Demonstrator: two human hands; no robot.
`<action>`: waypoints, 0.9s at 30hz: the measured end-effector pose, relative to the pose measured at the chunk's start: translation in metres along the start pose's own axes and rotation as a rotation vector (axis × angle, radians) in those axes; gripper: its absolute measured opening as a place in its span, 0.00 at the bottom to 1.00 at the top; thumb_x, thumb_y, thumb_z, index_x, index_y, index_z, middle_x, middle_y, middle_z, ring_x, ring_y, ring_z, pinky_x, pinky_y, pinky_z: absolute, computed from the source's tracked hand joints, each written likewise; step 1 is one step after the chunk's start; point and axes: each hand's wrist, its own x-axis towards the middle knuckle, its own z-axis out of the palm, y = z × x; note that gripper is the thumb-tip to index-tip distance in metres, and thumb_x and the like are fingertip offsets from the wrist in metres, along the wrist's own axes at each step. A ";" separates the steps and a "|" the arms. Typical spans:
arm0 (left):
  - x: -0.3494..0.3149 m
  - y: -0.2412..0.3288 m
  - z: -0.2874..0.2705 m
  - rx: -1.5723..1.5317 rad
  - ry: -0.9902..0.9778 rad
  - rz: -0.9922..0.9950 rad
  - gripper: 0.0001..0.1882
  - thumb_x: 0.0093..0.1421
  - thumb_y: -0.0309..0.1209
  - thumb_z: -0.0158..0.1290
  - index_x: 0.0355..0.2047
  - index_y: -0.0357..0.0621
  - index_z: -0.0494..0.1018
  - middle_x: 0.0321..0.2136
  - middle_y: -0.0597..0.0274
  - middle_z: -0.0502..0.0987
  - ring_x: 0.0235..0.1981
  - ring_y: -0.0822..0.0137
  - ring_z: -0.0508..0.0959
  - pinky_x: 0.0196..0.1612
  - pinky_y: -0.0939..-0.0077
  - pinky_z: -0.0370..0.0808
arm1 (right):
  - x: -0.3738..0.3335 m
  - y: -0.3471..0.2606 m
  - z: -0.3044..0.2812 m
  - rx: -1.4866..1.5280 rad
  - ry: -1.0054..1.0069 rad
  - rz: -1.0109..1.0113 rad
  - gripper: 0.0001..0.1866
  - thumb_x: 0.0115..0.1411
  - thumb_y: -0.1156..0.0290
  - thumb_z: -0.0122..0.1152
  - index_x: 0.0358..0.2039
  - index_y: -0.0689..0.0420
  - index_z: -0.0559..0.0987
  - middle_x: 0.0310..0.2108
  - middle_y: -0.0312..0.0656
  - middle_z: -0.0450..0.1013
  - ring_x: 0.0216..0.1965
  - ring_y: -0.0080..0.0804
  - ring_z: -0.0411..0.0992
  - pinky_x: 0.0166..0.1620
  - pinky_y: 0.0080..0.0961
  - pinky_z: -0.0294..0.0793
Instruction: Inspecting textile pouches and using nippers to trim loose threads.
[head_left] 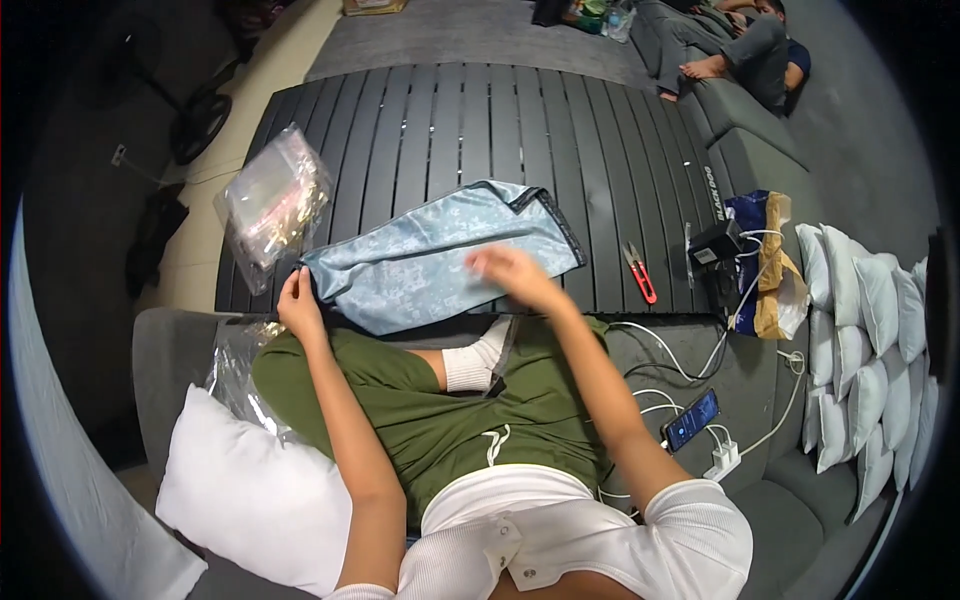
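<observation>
A light blue patterned cloth (pixel 430 255) with a dark trimmed edge lies partly folded across the near side of the slatted table. My left hand (pixel 298 300) pinches its left corner between thumb and fingers. Over the cloth's right half hovers my right hand (pixel 510 275), smeared by motion, so its fingers are unclear and whether it touches the fabric cannot be told. Red-handled thread snips (pixel 640 275) rest on the table to the right of the cloth. Left of it, a stack of clear plastic bags (pixel 275 200) sits at the table's edge.
The dark slatted table (pixel 450 120) spans the middle. At right are a black camera-like box (pixel 715 243), a paper bag (pixel 780 270), white cables, a phone (pixel 690 420) and stacked small pillows (pixel 860 340). A white pillow (pixel 250 490) lies at my left. Another person reclines on the far sofa.
</observation>
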 end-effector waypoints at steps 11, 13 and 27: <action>0.006 -0.009 -0.003 -0.350 -0.067 -0.202 0.14 0.52 0.34 0.56 0.29 0.34 0.70 0.18 0.75 0.65 0.19 0.84 0.60 0.22 0.89 0.55 | 0.069 0.020 -0.056 -1.142 0.728 -0.155 0.15 0.49 0.62 0.58 0.31 0.60 0.77 0.29 0.46 0.72 0.32 0.44 0.69 0.40 0.33 0.68; 0.003 -0.004 -0.006 -0.358 0.027 -0.154 0.11 0.52 0.32 0.56 0.27 0.34 0.71 0.17 0.76 0.65 0.18 0.84 0.59 0.21 0.89 0.55 | 0.069 0.024 -0.054 -1.155 0.708 -0.124 0.15 0.48 0.62 0.59 0.32 0.60 0.77 0.29 0.47 0.71 0.34 0.44 0.69 0.41 0.32 0.67; -0.057 0.060 -0.084 -0.960 -0.608 -0.531 0.28 0.54 0.17 0.46 0.55 0.41 0.55 0.34 0.61 0.73 0.29 0.76 0.74 0.29 0.86 0.74 | 0.008 -0.038 -0.129 -0.878 0.707 -0.127 0.11 0.54 0.68 0.54 0.35 0.61 0.74 0.31 0.43 0.72 0.29 0.28 0.71 0.34 0.21 0.70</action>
